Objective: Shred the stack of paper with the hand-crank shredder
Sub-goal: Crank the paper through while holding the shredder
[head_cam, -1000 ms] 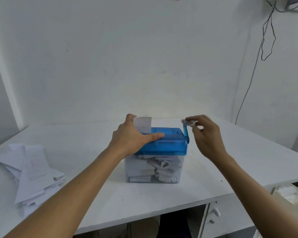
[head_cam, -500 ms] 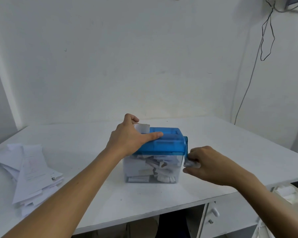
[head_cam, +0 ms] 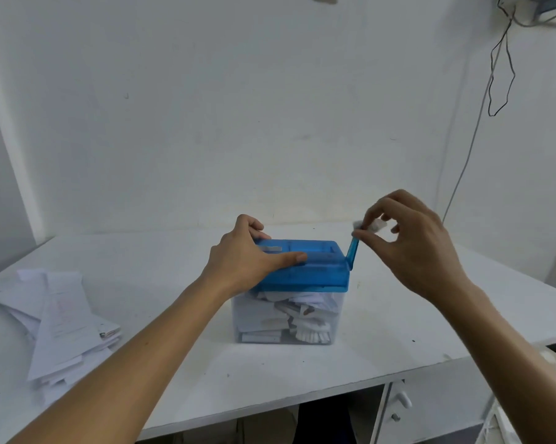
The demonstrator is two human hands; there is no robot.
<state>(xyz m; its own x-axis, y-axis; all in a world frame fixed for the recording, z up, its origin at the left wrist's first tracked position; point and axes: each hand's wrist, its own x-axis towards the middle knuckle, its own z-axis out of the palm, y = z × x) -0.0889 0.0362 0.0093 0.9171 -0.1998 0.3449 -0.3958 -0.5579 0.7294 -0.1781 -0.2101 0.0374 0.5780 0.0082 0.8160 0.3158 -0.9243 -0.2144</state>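
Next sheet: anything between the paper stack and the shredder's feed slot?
Nothing lies on the table between the paper stack and the shredder. The left hand grips the shredder's left end, beside the slot, where a pale sliver, likely paper, sits. The right hand pinches the crank knob, clear of that path.

No text can be read. The paper stack (head_cam: 65, 318) at the near left carries faint pinkish print, too blurred to read. The blue hand-crank shredder (head_cam: 318, 271) shows no legible label.
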